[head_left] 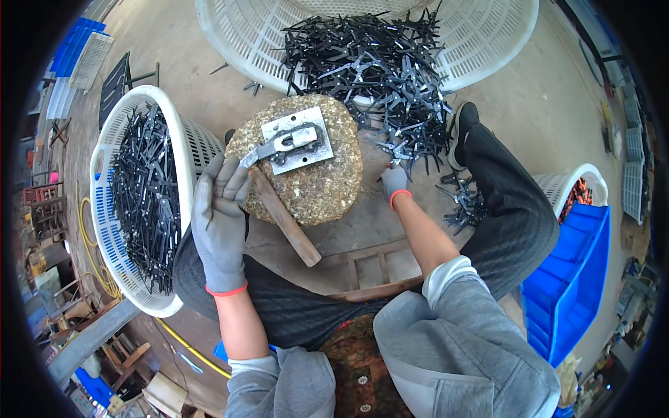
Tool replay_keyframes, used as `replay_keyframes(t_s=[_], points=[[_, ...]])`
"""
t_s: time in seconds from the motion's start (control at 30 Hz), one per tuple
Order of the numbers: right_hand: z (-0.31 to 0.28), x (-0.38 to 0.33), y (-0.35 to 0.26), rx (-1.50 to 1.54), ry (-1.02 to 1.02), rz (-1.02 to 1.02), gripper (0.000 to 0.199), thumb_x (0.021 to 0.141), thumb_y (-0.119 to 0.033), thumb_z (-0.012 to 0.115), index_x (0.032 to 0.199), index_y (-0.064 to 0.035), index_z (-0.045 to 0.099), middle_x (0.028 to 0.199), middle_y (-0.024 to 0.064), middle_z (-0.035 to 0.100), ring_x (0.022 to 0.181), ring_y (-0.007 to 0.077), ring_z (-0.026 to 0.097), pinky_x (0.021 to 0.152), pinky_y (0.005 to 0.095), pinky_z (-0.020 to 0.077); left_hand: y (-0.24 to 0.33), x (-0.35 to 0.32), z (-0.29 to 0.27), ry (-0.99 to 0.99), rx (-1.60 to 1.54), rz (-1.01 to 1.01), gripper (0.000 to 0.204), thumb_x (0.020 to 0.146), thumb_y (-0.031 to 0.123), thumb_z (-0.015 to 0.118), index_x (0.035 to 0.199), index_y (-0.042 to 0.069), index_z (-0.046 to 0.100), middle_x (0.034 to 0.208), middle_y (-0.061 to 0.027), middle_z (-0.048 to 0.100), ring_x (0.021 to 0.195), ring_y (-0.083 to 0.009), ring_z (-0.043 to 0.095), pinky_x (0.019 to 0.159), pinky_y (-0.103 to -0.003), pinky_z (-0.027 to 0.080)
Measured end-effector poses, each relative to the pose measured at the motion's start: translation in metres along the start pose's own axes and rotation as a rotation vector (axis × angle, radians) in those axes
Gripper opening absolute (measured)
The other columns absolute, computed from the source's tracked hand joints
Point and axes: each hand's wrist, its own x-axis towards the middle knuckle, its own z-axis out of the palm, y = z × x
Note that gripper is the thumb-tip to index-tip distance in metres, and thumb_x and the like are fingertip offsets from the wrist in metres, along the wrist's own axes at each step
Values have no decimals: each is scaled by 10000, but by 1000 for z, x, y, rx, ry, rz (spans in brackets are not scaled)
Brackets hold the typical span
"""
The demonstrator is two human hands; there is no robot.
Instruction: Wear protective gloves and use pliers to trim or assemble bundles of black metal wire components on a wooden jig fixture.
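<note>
While a white slotted plastic basket, heaped with slender dark metal pieces, is standing just left of the left hand, that hand, in a grey knit glove with a red cuff, is reaching to the end of a silvery metal strip; whether it is gripping cannot be told. Right of its fingers, a pale square metal plate with holes is lying on a rough, rounded, speckled stone block. Between the hands, a worn squared wooden bar is slanting over the block's near edge. The gloved right hand is dipping its fingers toward a pile of black plier-shaped pieces; its hold is hidden. Beyond it, a wide white basket is spilling the pile. Right of it, loose jointed pieces are lying near the trousered leg; farther right, an angular, smooth blue plastic bin is standing near a white basket holding orange-red items.
</note>
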Motion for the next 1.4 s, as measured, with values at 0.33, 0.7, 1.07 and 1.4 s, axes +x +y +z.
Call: replay_keyframes(t_s=[0.33, 0.7, 1.07, 1.4], points=[[-83, -11, -28, 1194, -297, 591, 53, 835, -40, 546, 799, -44, 584, 637, 9, 545, 508, 88, 488, 443, 208, 397, -11, -48, 50, -141, 439, 201, 446, 970, 260, 381, 1233, -99, 419, 1139, -231, 551, 1000, -246, 590, 917, -344, 445], [-198, -224, -139, 1147, -524, -1, 235, 773, 29, 646, 915, -95, 507, 737, -24, 532, 583, 59, 508, 504, 187, 392, -109, -135, 78, -362, 918, 11, 345, 869, 175, 552, 1184, 37, 528, 872, -140, 628, 787, -136, 621, 675, -287, 472], [-285, -248, -172, 579, -175, -571, 91, 873, -103, 548, 854, -15, 559, 775, 6, 567, 677, 53, 522, 609, 194, 426, -101, -146, 24, -282, -365, -523, 254, 957, 269, 452, 973, 23, 514, 566, 41, 325, 483, -86, 323, 551, -283, 398], [-289, -234, -146, 546, -1030, -275, 611, 932, -500, 385, 1157, 43, 550, 1073, 159, 613, 1035, 213, 571, 925, 316, 411, -73, -156, 38, -401, 339, -498, 298, 943, 262, 476, 929, -26, 552, 542, 29, 379, 449, -72, 347, 474, -231, 361]])
